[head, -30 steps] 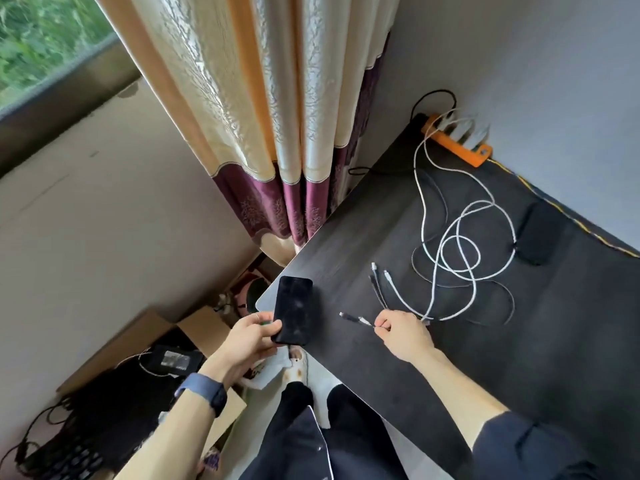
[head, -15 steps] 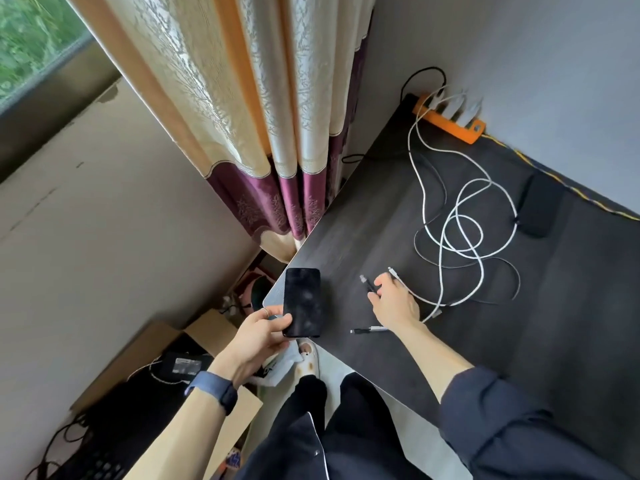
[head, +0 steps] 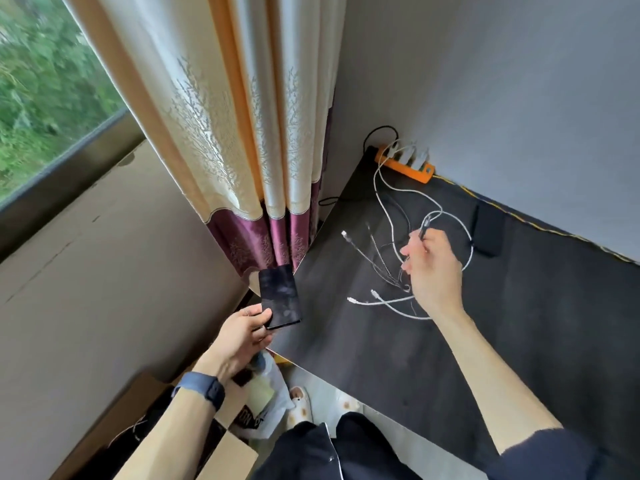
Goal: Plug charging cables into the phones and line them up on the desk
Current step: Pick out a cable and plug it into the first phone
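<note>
Left hand (head: 242, 336) clamped on the lower end of a black glossy rectangular phone (head: 280, 296), thumb across its face, holding it tilted above the near-left corner of the dark wood-grain desk (head: 519, 341). Blue band (head: 204, 388) on that wrist.

Right hand (head: 434, 271) raised over the desk, fingers pinched on the dark plug end of a thin charging cable (head: 424, 227) — tip pointing up and away. Loose white and dark cables (head: 384, 299) spread beneath and left of that hand, several free plug ends lying on the surface: two white ones near the front, another white one and a dark one farther back.

Orange power strip (head: 403, 164) at the back edge against the grey wall, white chargers seated in it, cables trailing forward in loops. Second dark rectangular phone (head: 488, 233) flat on the desk farther back, right of the loops — a white cable running up to its near edge; whether plugged in, cannot tell.

Cream and maroon curtain (head: 242, 133) hanging left of the desk.
</note>
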A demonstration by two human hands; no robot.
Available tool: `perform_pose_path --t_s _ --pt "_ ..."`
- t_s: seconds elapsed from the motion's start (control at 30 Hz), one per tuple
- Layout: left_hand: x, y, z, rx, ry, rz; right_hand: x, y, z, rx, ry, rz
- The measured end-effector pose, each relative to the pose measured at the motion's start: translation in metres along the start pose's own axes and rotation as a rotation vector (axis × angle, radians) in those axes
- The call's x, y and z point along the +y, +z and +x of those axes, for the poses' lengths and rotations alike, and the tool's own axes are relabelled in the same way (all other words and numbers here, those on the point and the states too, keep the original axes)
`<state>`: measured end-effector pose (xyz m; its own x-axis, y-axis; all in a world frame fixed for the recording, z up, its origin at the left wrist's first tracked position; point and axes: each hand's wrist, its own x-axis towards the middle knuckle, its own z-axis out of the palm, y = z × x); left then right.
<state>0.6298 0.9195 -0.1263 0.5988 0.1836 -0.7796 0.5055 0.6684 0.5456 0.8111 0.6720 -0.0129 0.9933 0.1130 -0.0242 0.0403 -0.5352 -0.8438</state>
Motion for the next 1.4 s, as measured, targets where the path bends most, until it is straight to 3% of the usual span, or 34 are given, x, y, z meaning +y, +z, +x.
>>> perform_pose_path --t_s 0.07,0.17,0.37,0.5,0.73,0.83,0.93,1.0,1.07,1.2,1.27,1.4 --pt "0.003 0.000 0.002 0.011 0.010 -0.002 -0.021 -0.010 -0.004 0.051 -0.018 0.179" --pt "0.009 -0.001 0.003 0.032 0.019 -0.009 -0.018 0.001 -0.009 -0.013 0.043 0.352" --pt "-0.023 -0.032 -0.016 0.090 0.005 -0.005 0.088 0.069 -0.083 -0.346 0.461 0.073" --pt "-0.028 -0.031 -0.016 0.125 -0.005 0.011 0.139 0.073 -0.100 -0.284 0.682 0.077" --pt "-0.029 -0.031 -0.021 0.081 0.003 0.043 0.155 0.093 -0.082 -0.095 0.777 0.180" --pt "-0.038 -0.039 -0.021 0.088 0.004 0.027 0.161 0.100 -0.069 0.097 0.784 0.012" --pt "-0.046 -0.048 -0.021 0.076 0.007 0.025 0.155 0.097 -0.074 0.120 0.838 -0.115" --pt "-0.049 -0.049 -0.019 0.075 0.012 0.027 0.151 0.093 -0.090 0.047 0.652 -0.205" --pt "-0.048 -0.048 -0.017 0.075 0.016 0.027 0.153 0.087 -0.111 -0.088 0.324 -0.357" --pt "-0.045 -0.042 -0.010 0.087 0.009 -0.004 0.170 0.072 -0.136 -0.623 -0.382 -0.775" --pt "-0.045 -0.040 -0.007 0.077 0.010 0.005 0.182 0.072 -0.139 -0.842 -0.536 -0.898" --pt "-0.048 -0.038 -0.003 0.060 0.010 0.028 0.188 0.075 -0.136 -0.900 -0.622 -0.977"
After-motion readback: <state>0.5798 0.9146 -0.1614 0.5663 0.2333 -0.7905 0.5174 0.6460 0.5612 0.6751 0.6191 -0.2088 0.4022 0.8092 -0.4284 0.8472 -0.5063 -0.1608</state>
